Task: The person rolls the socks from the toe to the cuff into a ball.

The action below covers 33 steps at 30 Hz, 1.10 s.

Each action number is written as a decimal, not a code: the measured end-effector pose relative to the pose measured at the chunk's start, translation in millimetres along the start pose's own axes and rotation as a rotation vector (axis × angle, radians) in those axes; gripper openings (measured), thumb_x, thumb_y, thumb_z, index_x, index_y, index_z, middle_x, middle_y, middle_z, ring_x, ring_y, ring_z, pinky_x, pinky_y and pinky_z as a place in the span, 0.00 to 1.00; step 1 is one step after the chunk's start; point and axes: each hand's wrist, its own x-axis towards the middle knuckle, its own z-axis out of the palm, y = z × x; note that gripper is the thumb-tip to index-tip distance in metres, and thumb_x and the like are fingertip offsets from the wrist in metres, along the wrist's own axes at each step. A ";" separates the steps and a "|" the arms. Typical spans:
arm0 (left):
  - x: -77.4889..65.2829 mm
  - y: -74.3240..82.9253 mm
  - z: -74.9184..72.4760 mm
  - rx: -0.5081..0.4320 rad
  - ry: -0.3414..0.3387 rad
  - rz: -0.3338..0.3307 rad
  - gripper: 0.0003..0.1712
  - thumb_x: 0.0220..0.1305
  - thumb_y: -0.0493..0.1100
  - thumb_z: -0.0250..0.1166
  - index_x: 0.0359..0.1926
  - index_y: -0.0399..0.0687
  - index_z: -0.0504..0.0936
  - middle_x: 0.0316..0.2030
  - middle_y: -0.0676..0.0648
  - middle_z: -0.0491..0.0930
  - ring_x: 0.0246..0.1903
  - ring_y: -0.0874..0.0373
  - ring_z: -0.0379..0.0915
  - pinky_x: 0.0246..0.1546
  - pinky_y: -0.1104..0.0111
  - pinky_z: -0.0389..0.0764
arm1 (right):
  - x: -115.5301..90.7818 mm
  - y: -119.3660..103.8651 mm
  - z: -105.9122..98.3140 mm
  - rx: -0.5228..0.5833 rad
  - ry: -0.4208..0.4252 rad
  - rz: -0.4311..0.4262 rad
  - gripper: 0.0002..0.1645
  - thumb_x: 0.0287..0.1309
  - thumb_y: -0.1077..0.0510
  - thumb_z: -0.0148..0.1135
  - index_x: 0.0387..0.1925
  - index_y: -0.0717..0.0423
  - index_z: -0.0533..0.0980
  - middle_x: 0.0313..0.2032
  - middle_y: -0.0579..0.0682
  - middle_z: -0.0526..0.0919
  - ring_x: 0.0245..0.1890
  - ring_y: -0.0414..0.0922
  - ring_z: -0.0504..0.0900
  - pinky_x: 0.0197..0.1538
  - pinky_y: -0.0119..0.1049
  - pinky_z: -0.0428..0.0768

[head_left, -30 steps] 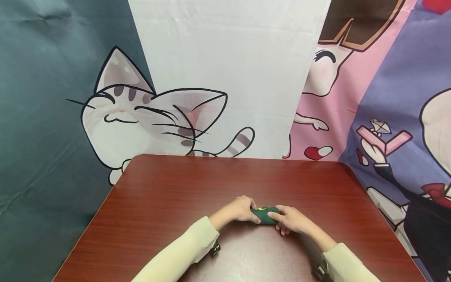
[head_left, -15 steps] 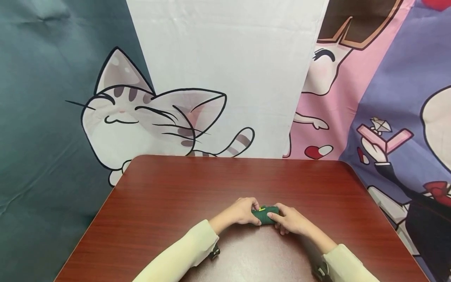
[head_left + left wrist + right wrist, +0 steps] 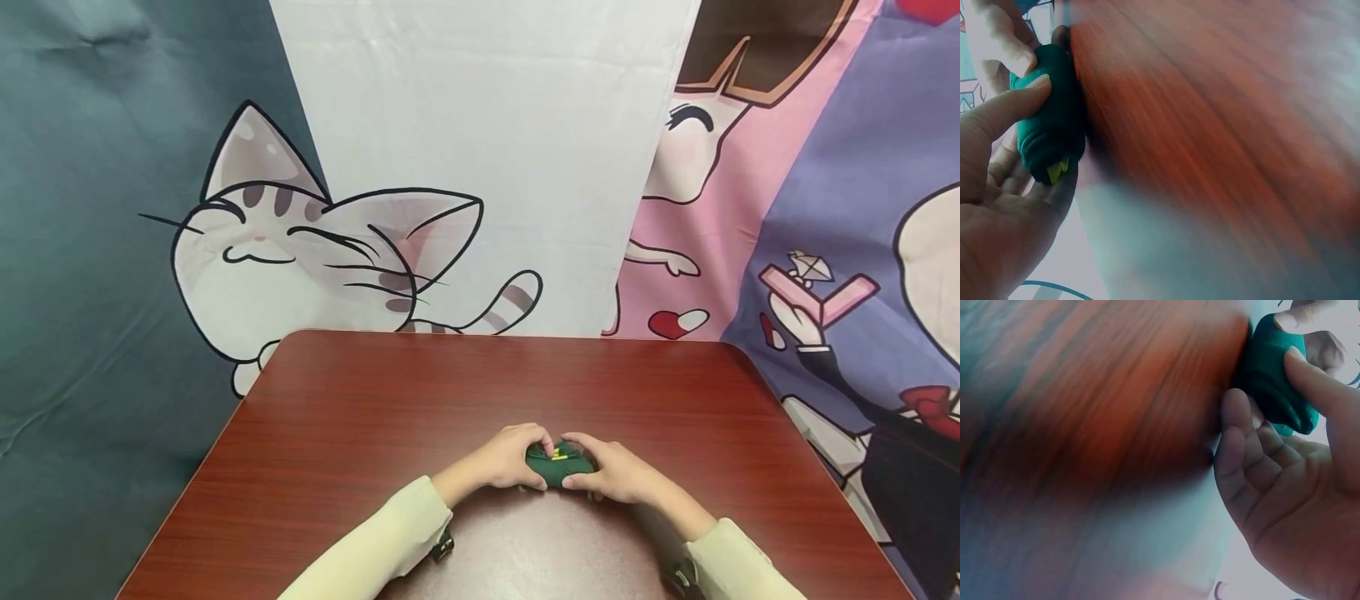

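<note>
A dark green cloth bundle [image 3: 553, 475], rolled up tight with a small yellow mark on top, sits low over the wooden table between both hands. My left hand [image 3: 512, 458] holds its left end, thumb on the near side and fingers over the far side. On the opposite end, my right hand [image 3: 621, 472] grips the bundle with thumb in front and fingers behind. Rolled layers and a bit of yellow show at the end of the green cloth [image 3: 1054, 119] in the left wrist view. The right wrist view shows folded layers at the other end of the cloth [image 3: 1272, 362].
The reddish-brown table [image 3: 420, 392] has rounded far corners. Behind it hangs a backdrop [image 3: 487, 125] printed with a cartoon cat and figures. Light sleeves [image 3: 390, 533] cover both forearms, with dark devices [image 3: 442, 546] under the cuffs.
The green cloth has come slightly nearer and to the left, and its yellow mark has changed shape. Both hands have shifted their grip, the right thumb now lower on the near side.
</note>
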 end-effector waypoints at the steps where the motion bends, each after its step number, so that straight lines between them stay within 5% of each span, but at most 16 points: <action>1: -1.5 -1.2 -0.4 -0.004 -0.004 0.007 0.25 0.36 0.48 0.78 0.37 0.60 0.75 0.38 0.63 0.74 0.41 0.70 0.69 0.47 0.73 0.69 | 0.7 -1.0 0.3 -0.002 -0.006 -0.001 0.45 0.51 0.38 0.64 0.65 0.52 0.61 0.24 0.42 0.78 0.16 0.41 0.79 0.26 0.33 0.75; 10: -7.3 -6.5 -2.9 -0.020 -0.029 0.081 0.28 0.36 0.46 0.79 0.40 0.61 0.73 0.41 0.62 0.73 0.43 0.70 0.68 0.47 0.75 0.69 | 5.0 -7.9 2.0 -0.090 0.000 -0.059 0.34 0.47 0.38 0.68 0.53 0.43 0.66 0.32 0.40 0.78 0.22 0.34 0.77 0.27 0.31 0.74; 17: -11.2 -10.4 0.5 -0.061 0.000 -0.023 0.39 0.41 0.48 0.77 0.56 0.54 0.70 0.49 0.54 0.73 0.46 0.67 0.70 0.50 0.72 0.70 | 6.0 -5.8 6.1 0.007 0.002 -0.063 0.27 0.49 0.40 0.67 0.47 0.44 0.67 0.24 0.41 0.77 0.16 0.40 0.78 0.21 0.33 0.75; 25: -15.1 -5.4 -6.9 0.052 0.043 -0.052 0.28 0.43 0.54 0.75 0.47 0.57 0.78 0.43 0.58 0.79 0.45 0.63 0.72 0.49 0.68 0.71 | 8.1 -7.2 10.3 -0.152 0.223 -0.211 0.24 0.44 0.38 0.70 0.40 0.40 0.71 0.29 0.34 0.72 0.27 0.32 0.72 0.32 0.29 0.72; 33: -29.2 -1.5 -30.9 0.040 0.160 0.072 0.21 0.50 0.50 0.72 0.46 0.59 0.78 0.43 0.60 0.79 0.41 0.70 0.73 0.43 0.74 0.73 | 8.0 -26.6 17.7 -0.034 0.382 -0.342 0.20 0.48 0.48 0.71 0.42 0.43 0.72 0.43 0.36 0.77 0.40 0.34 0.78 0.39 0.30 0.80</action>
